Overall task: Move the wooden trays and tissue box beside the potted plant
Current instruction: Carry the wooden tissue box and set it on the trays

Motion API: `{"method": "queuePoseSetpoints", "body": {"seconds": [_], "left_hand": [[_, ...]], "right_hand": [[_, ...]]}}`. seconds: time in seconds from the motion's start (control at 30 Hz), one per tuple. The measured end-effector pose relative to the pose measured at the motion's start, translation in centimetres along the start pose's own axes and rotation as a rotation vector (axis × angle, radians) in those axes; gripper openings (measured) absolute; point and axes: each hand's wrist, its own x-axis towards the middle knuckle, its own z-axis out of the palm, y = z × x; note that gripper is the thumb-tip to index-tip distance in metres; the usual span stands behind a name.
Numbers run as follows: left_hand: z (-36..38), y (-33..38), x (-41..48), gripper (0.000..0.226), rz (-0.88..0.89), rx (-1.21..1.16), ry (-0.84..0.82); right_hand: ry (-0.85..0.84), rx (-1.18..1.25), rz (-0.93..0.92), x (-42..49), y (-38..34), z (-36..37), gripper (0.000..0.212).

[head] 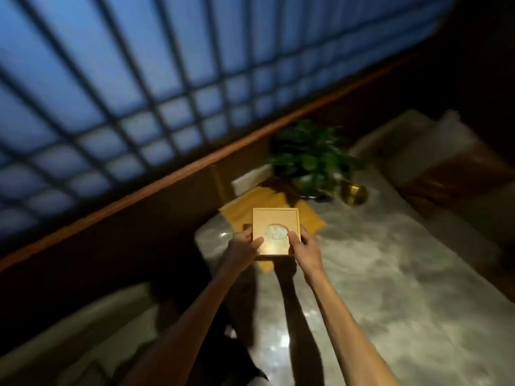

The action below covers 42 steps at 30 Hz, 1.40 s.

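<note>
A square wooden tissue box (276, 221) with a round opening on top, tissue showing in it, is held above the marble table (376, 274). My left hand (245, 246) grips its left side and my right hand (305, 247) grips its right side. Under and behind the box lie yellow wooden trays (245, 207) on the table's far end. The potted plant (309, 157), green and leafy, stands just beyond the trays, near the wall.
A small gold pot (354, 193) sits right of the plant. A white block (250, 178) rests behind the trays. Cushioned seats (434, 162) flank the table on the right, and another seat (69, 344) on the left. A latticed window (139, 79) fills the wall.
</note>
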Motion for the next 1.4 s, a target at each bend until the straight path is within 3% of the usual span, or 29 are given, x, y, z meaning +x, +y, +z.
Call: {"method": "queuePoseSetpoints", "body": {"seconds": [0.1, 0.23, 0.5, 0.63, 0.73, 0.8, 0.9, 0.97, 1.07, 1.4], "left_hand": [[-8.2, -3.5, 1.0, 0.027, -0.002, -0.103, 0.143], [-11.9, -7.8, 2.7, 0.04, -0.154, -0.215, 0.172], [-9.5, -13.0, 6.7, 0.04, -0.393, -0.321, 0.138], [-8.4, -14.4, 6.7, 0.039, -0.462, -0.359, 0.184], [-8.3, -14.3, 6.4, 0.043, -0.447, -0.34, 0.192], [-8.2, -13.8, 6.4, 0.047, -0.459, -0.319, 0.196], [-8.1, -12.7, 6.7, 0.051, -0.477, -0.291, 0.245], [-8.1, -12.5, 7.4, 0.047, -0.482, -0.287, 0.275], [-8.4, -12.3, 8.6, 0.046, -0.486, -0.316, 0.27], [-9.4, -13.2, 11.3, 0.053, -0.423, -0.166, 0.294]], "right_hand": [[-0.173, -0.065, -0.016, 3.1, -2.4, 9.8, 0.046], [-0.252, -0.142, 0.068, 6.5, -3.1, 17.0, 0.048], [-0.313, -0.295, 0.121, 9.4, -1.0, 18.6, 0.043], [-0.349, -0.328, 0.103, 9.7, 0.5, 18.8, 0.051], [-0.29, -0.275, 0.114, 9.5, 0.6, 18.9, 0.053], [-0.144, -0.206, 0.181, 8.6, 0.7, 18.9, 0.052], [0.077, 0.047, 0.458, 7.1, 0.8, 19.2, 0.049], [0.038, 0.297, 0.636, 6.7, 0.3, 19.7, 0.038], [0.047, 0.425, 0.663, 8.0, -0.3, 20.3, 0.025], [0.073, 0.175, 0.561, 10.4, -0.1, 22.0, 0.038]]}}
